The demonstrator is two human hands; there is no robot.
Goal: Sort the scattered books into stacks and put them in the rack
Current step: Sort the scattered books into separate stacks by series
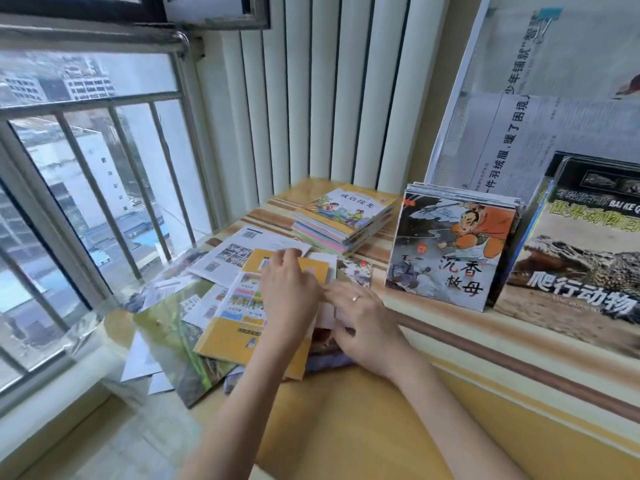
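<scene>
There is a single view, taken from the person's head and looking forward and down over both forearms. It sits close: the left hand (289, 289) and right hand (363, 318) lie near the middle of the picture, over the scattered books (228, 306) on the yellow table (346, 420). The camera faces a corner. The barred window (86, 168) runs along the left side, the ribbed wall (329, 91) stands straight ahead, and upright books (450, 251) lean at the right. The wide lens bends straight lines, so the window bars and the table edge curve toward the borders. No second view shares the scene.
</scene>
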